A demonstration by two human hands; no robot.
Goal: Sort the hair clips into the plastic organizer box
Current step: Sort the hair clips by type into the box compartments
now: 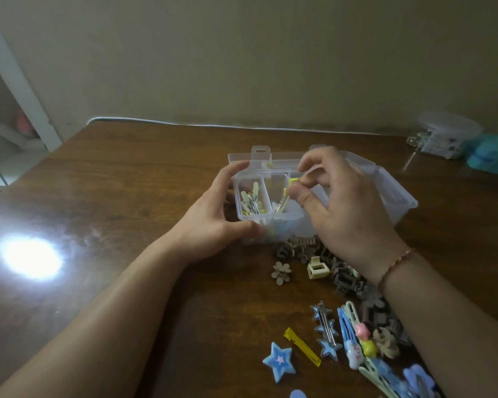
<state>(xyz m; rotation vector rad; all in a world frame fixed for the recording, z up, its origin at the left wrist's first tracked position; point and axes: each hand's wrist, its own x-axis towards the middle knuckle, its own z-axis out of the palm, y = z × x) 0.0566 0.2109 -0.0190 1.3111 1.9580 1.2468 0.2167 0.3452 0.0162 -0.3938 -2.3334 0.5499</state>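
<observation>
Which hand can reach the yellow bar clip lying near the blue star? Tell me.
Probably the left hand: the yellow bar clip lies uncovered between both forearms, but the right hand already pinches a clip.

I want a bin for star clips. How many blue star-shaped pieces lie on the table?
4: one single blue star nearest the camera, and three smaller stars in a row on one star bar clip to its right. More may be hidden in the pile.
</observation>
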